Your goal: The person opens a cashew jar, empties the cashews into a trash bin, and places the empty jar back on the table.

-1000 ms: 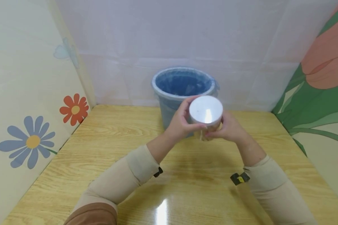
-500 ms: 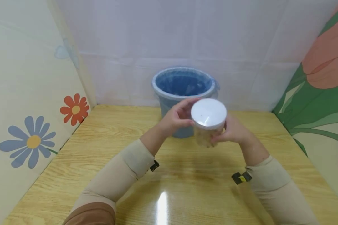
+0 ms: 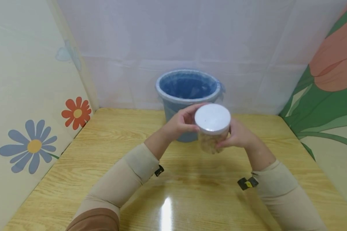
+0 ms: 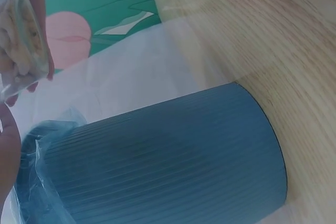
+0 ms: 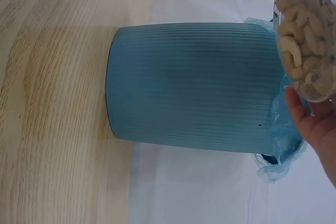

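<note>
A clear jar (image 3: 209, 142) with a flat white lid (image 3: 212, 118) is held up over the table, in front of the bin. Through its bottom, the right wrist view shows cashews (image 5: 304, 40). My right hand (image 3: 240, 134) grips the jar's right side, thumb across the front of the clear wall. On the left, my left hand (image 3: 177, 123) holds the jar at its lid, with the thumb at the near left edge and the fingers reaching behind. In the left wrist view the jar (image 4: 21, 40) is cut off by the frame's edge.
A blue ribbed bin (image 3: 188, 96), lined with a thin plastic bag (image 5: 281, 140), stands at the back of the wooden table (image 3: 127, 125). White sheeting (image 3: 133, 38) hangs behind it. Flower-patterned panels (image 3: 31, 80) border both sides.
The jar has come down slightly and tipped, so more of its clear wall shows. My left hand has slid left along the lid, its thumb moving from the front to the left edge.
</note>
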Motion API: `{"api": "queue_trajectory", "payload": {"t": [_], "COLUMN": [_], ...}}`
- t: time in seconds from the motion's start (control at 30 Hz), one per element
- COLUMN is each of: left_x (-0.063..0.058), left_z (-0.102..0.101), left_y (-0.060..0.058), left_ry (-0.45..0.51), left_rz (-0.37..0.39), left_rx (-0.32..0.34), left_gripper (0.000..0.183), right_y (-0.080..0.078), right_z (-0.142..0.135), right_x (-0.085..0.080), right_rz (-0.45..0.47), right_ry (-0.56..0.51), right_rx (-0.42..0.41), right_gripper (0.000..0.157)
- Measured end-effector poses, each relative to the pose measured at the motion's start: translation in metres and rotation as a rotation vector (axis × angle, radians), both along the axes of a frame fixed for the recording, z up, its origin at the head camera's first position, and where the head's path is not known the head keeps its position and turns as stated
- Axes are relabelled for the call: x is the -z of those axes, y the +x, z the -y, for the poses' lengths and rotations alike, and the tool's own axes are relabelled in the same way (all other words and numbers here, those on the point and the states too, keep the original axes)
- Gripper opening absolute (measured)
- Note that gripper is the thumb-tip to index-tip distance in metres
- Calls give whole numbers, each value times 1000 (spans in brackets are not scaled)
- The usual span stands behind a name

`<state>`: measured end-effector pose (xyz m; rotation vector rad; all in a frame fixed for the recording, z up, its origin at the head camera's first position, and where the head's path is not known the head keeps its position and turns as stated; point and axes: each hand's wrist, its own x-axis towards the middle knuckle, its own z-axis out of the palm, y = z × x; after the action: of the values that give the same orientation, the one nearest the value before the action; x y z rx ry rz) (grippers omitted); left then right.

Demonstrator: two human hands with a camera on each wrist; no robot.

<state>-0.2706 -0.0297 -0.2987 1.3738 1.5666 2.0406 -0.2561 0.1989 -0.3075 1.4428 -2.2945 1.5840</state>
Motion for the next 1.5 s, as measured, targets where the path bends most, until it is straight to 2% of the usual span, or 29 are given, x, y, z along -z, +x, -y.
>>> {"api": "queue_trajectory", "payload": {"t": [0.17, 0.3, 0.43, 0.53, 0.73, 0.9, 1.0, 1.13, 1.33, 1.5], "left_x": [1, 3, 5, 6, 7, 7, 6, 2, -4, -5], "left_z": [-4, -8, -11, -13, -14, -14, -12, -9, -2, -1], "left_y": [2, 4, 6, 7, 7, 7, 7, 6, -2, -4], "left_ry": [35, 85, 110, 109, 100, 94, 92, 61, -12, -32], "left_rz": [4, -19, -73, -104, -100, -95, -95, -96, -116, -138], "left_rx": [-62, -174, -291, -353, -397, -394, -365, -287, -145, -99], "left_gripper": [107, 106, 103, 102, 101, 102, 105, 107, 108, 114], "right_y": [3, 3, 2, 1, 2, 2, 2, 4, 5, 6], "right_z": [3, 6, 9, 11, 14, 13, 11, 8, 4, 3], "right_x": [-1, -1, 1, 1, 0, -1, -1, -3, -4, -3], "right_rz": [50, 78, 86, 70, 36, 34, 49, 66, 34, 17], "right_ry": [5, -3, -22, -25, -12, 0, 5, 5, 23, 48], "right_rx": [98, 181, 246, 284, 314, 312, 305, 281, 244, 197], "right_gripper": [94, 96, 96, 94, 90, 90, 90, 92, 91, 90]}}
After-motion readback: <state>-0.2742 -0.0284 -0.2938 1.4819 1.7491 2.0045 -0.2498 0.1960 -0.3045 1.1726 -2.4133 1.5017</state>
